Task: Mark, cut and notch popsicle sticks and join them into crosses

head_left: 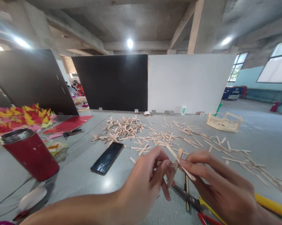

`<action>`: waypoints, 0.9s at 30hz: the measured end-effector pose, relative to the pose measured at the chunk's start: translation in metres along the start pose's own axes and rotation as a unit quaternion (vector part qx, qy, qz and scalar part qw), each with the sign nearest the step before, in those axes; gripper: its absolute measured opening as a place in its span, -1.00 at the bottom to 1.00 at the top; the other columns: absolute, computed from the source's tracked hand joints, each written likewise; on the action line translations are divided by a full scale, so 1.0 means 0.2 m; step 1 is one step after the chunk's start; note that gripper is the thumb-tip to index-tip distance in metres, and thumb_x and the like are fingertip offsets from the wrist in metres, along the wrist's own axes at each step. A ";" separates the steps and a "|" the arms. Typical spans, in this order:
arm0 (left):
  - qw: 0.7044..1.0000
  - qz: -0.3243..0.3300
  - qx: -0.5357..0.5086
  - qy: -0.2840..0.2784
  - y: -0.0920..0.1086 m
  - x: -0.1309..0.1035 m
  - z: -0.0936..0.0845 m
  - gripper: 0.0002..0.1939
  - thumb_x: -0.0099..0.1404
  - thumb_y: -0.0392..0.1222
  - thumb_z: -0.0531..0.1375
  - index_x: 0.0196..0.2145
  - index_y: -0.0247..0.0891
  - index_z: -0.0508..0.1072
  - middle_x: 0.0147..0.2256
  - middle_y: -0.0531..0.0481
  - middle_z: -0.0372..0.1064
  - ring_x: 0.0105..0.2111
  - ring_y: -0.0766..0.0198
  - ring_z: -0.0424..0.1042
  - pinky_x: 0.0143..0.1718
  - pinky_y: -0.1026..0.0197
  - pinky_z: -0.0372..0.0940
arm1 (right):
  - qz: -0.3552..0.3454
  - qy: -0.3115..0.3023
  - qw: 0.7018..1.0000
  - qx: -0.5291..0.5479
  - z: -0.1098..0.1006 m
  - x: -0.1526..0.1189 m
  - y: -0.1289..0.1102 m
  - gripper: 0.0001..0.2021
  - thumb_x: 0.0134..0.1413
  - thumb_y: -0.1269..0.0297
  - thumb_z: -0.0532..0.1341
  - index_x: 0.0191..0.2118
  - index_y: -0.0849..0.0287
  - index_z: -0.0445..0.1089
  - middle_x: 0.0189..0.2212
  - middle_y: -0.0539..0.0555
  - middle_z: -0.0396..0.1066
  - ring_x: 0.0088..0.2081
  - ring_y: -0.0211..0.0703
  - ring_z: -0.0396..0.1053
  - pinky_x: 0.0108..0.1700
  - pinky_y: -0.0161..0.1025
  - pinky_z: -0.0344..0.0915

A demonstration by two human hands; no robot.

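Note:
Crossed wooden sticks are held between my two hands above the grey table, near its front. My left hand pinches them from the left, fingers curled around the crossing. From the right, my right hand grips one slanting stick with thumb and fingertips. Scissors with red and yellow handles lie beneath, partly hidden by my right hand. A thin dark strip lies under the blades. Beyond my hands is a scattered pile of wooden sticks.
A black phone lies left of my hands, with a red thermos farther left. Folded red and yellow paper fills the left back. A stick frame stands at the right back, before a white panel.

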State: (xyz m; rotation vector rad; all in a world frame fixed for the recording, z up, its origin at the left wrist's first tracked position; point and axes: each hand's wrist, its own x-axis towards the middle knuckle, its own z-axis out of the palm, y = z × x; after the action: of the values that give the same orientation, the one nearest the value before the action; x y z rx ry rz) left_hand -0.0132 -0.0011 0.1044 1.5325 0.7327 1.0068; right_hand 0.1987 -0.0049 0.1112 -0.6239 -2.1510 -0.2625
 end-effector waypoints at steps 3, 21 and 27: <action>1.000 -0.002 0.030 0.004 0.01 -0.02 0.00 -0.61 0.57 0.11 0.08 -0.31 -0.22 0.25 -0.44 0.07 0.31 -0.55 0.41 0.32 -0.49 0.30 0.33 | 0.006 -0.016 1.000 0.022 0.01 -0.01 -0.01 -0.77 0.35 0.61 0.14 -0.03 0.20 0.43 -0.21 0.09 0.44 -0.23 -0.27 0.47 -0.18 -0.38 0.41; 0.994 -0.028 -0.106 0.004 0.03 0.01 0.01 -0.64 0.48 0.08 0.24 -0.32 -0.24 0.31 -0.34 -0.01 0.45 -0.35 0.25 0.54 -0.23 0.10 0.53 | -0.074 -0.009 0.991 -0.113 -0.04 -0.02 0.01 -0.70 0.28 0.67 0.18 0.06 0.32 0.46 -0.14 0.19 0.52 0.00 0.04 0.44 0.06 -0.05 0.43; 0.997 -0.038 -0.063 0.034 0.04 0.00 0.00 -0.63 0.48 0.07 0.23 -0.34 -0.26 0.34 -0.40 0.02 0.44 -0.44 0.29 0.53 -0.33 0.22 0.40 | -0.102 -0.056 0.985 -0.128 -0.06 0.03 -0.02 -0.73 0.47 0.56 0.01 0.02 0.30 0.44 -0.17 0.19 0.57 -0.20 -0.10 0.51 -0.22 -0.19 0.46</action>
State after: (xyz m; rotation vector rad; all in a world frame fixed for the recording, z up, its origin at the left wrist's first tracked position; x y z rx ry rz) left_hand -0.0137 -0.0039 0.1126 1.3576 0.7541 1.0323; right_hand 0.2027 -0.0111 0.1234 -0.5714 -2.3117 -0.6364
